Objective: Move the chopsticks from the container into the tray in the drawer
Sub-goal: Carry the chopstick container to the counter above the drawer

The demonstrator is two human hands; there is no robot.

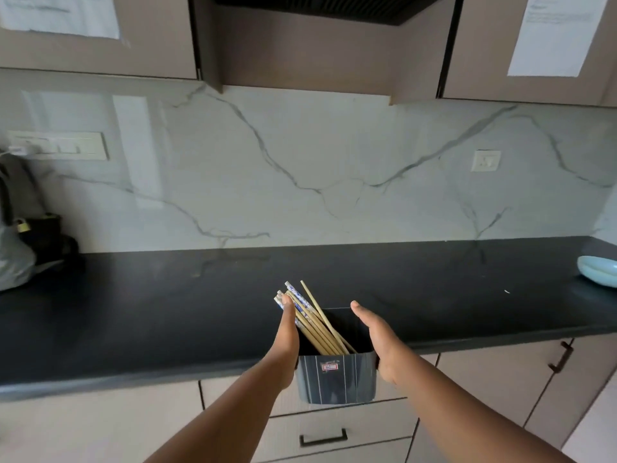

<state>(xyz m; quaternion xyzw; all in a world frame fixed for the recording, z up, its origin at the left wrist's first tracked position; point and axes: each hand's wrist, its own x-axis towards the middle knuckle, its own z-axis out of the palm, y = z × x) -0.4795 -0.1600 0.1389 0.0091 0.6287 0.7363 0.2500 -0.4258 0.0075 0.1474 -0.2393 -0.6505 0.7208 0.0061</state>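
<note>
A dark blue-grey container (pixel 337 379) with thin pale stripes and a small sticker hangs in front of the black counter's front edge, pressed between my two palms. My left hand (pixel 287 342) lies flat along its left side, fingertips touching the tops of the chopsticks. My right hand (pixel 384 342) is flat against its right side. Several chopsticks (pixel 314 322), some plain wood and some with blue-and-white patterned ends, stand in the container leaning up and to the left. Below it, a drawer (pixel 323 437) with a black handle is closed. No tray is in view.
The black counter (pixel 167 312) runs across the view below a marble backsplash. A light blue bowl (pixel 597 272) sits at its far right. Dark objects and a grey bag (pixel 20 262) stand at the far left. A cabinet door handle (pixel 561 357) is lower right.
</note>
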